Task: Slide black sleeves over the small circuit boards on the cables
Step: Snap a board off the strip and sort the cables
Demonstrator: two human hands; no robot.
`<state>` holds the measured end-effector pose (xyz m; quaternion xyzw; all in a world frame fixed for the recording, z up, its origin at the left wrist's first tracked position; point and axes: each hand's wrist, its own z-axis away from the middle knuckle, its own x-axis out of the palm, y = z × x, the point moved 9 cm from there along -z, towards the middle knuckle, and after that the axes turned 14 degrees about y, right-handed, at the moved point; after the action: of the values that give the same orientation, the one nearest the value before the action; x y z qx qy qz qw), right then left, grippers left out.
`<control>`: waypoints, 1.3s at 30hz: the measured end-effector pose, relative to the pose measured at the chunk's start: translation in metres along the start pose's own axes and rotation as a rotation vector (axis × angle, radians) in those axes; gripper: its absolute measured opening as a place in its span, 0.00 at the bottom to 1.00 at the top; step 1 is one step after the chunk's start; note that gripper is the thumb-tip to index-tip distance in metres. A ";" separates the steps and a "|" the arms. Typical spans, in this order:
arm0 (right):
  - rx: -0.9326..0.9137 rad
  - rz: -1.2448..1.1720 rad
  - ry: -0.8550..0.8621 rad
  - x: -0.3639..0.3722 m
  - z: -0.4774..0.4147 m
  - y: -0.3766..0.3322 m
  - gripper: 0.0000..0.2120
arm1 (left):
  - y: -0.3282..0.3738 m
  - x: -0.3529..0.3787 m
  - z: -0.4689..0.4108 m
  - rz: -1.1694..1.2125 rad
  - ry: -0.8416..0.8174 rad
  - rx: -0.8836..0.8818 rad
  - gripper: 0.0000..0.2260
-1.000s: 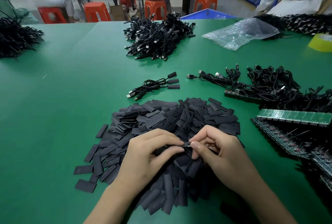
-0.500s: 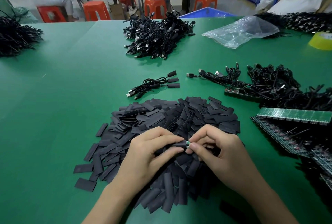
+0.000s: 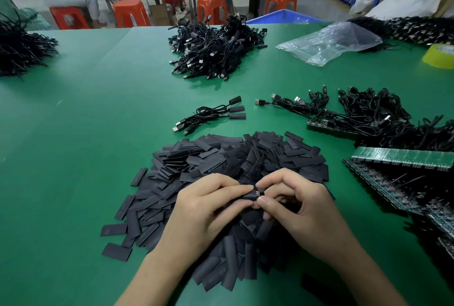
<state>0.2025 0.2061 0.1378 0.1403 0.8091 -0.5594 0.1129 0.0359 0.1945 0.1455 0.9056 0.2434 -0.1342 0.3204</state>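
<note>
Over a big heap of flat black sleeves (image 3: 221, 158), my left hand (image 3: 206, 212) pinches one black sleeve (image 3: 248, 196) between thumb and forefinger. My right hand (image 3: 299, 207) pinches the small circuit board (image 3: 260, 193) at the sleeve's right mouth; only its tip shows. The cable of that board is hidden under my hands. Three sleeved cables (image 3: 211, 115) lie just beyond the heap. Bare cables with boards (image 3: 368, 116) are piled at the right.
The green table (image 3: 98, 133) carries a cable pile (image 3: 211, 48) at the back, another pile (image 3: 22, 48) far left, a plastic bag (image 3: 329, 43), yellow tape (image 3: 439, 55) and green board strips (image 3: 403, 160) at the right. People sit at a table behind.
The board has gone further into the sleeve; less of its green end shows now. Both hands stayed over the heap, pinching closer together.
</note>
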 end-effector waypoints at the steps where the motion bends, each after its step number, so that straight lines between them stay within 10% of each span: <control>1: -0.007 0.016 0.020 -0.003 -0.001 -0.001 0.09 | -0.001 -0.002 -0.002 0.002 0.016 -0.018 0.09; 14: 0.010 -0.006 0.089 -0.003 0.001 0.000 0.07 | -0.006 -0.005 -0.001 -0.017 0.063 -0.092 0.11; 30: 0.008 -0.099 0.188 -0.003 0.003 -0.001 0.07 | -0.022 -0.018 0.010 0.151 0.341 -0.579 0.13; 39: -0.011 -0.075 0.235 -0.006 0.002 0.000 0.07 | -0.004 -0.020 -0.001 -0.079 0.276 -0.294 0.12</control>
<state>0.2084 0.2036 0.1393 0.1740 0.8246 -0.5383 -0.0027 0.0174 0.1906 0.1521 0.8487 0.3373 0.0156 0.4071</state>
